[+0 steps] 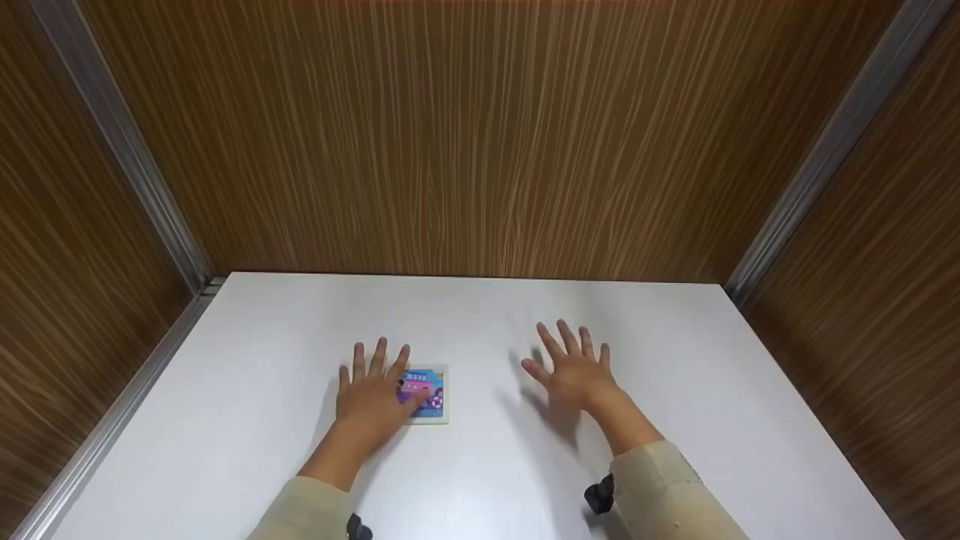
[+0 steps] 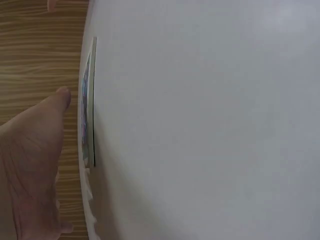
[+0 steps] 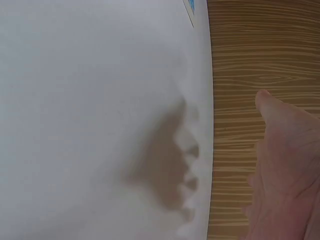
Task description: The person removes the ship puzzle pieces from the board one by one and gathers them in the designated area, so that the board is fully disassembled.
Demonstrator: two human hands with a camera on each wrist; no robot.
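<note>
A flat square puzzle board [image 1: 435, 397] with a pale rim and a blue, pink and purple picture lies on the white table. My left hand [image 1: 373, 403] is spread above its left part and hides that side; in the left wrist view a gap shows between the thumb and the board [image 2: 91, 107]. To the right of the board, my right hand [image 1: 576, 379] hovers with fingers spread, its shadow falling on the tabletop. It holds nothing. Only a corner of the board [image 3: 189, 10] appears in the right wrist view.
The white table [image 1: 480, 322] is bounded by a wood-grain back panel [image 1: 480, 150] and wood-grain side panels [image 1: 862, 300]. Metal posts [image 1: 142, 165] stand at the corners. Beige sleeves [image 1: 667, 487] cover both forearms, with small black devices [image 1: 600, 495] at the wrists.
</note>
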